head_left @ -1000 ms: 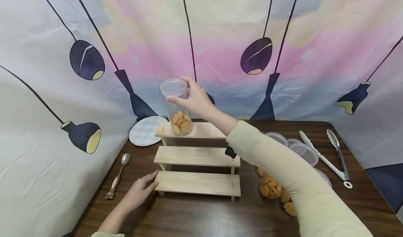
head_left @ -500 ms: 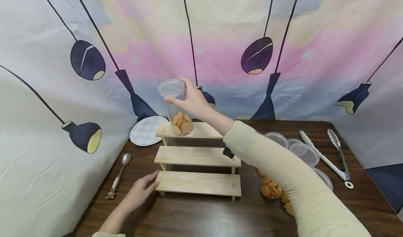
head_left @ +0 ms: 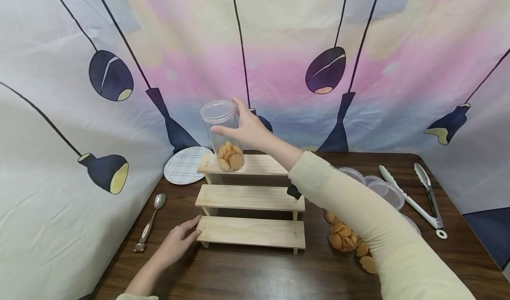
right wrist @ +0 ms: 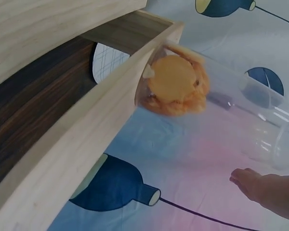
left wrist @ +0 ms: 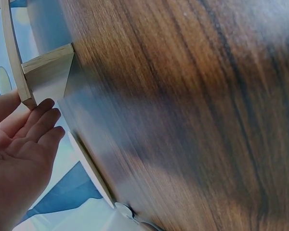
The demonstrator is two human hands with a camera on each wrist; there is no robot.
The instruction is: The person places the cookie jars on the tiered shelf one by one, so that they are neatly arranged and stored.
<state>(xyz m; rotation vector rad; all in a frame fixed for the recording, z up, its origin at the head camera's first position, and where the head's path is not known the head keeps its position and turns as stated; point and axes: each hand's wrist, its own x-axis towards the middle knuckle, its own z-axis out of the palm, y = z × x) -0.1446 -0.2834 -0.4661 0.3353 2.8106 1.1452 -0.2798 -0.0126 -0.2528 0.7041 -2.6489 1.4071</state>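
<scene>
A clear plastic jar (head_left: 225, 136) with round cookies at its bottom stands on the left end of the top step of a three-step wooden shelf (head_left: 249, 198). My right hand (head_left: 227, 118) holds its upper part, thumb behind the lid and fingers across the front. In the right wrist view the jar (right wrist: 221, 106) shows from below at the edge of the shelf (right wrist: 86, 130), with a fingertip close by. My left hand (head_left: 181, 238) lies with straight fingers against the left end of the bottom step; the left wrist view shows this hand (left wrist: 33, 125) beside the shelf (left wrist: 43, 72).
A plaid plate (head_left: 184, 166) leans at the back left and a spoon (head_left: 149, 224) lies left of the shelf. Right of it are clear lids (head_left: 384, 191), metal tongs (head_left: 418, 200) and a cookie-filled container (head_left: 344, 238), partly hidden by my sleeve. A cloth backdrop surrounds the brown table (head_left: 259, 273).
The jar and my right hand shifted slightly left on the top step, then the hand slid a little lower on the jar. My left hand has stayed put.
</scene>
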